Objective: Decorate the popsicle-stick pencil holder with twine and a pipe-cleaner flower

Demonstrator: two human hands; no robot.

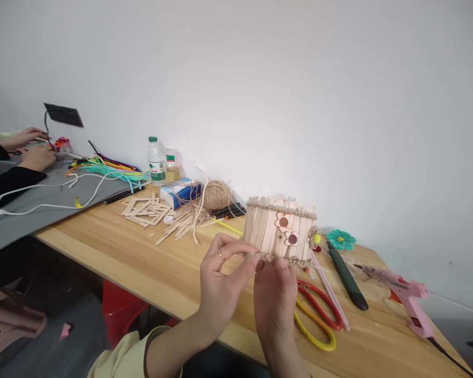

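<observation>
A round holder made of upright craft sticks (262, 231) is raised over the table between my hands. Braided twine (279, 208) runs along its upper and lower edges, and two flowers with dark centres (284, 222) decorate its side. My left hand (220, 286) pinches the lower twine edge at the left between thumb and index finger; a ring is on one finger. From below, my right hand (274, 302) supports the holder, its thumb pressed on the lower edge and its other fingers mostly hidden. A yellow pompom (317, 239) shows at the holder's right side.
Right: red-and-yellow scissors (325, 302), a dark green cutter (347, 278), a teal flower (341, 239) and a pink glue gun (405, 294). Behind: loose sticks (181, 223), a twine ball (217, 195) and bottles (156, 163). At far left, another person's hands (37, 152) work beside pipe cleaners (110, 169).
</observation>
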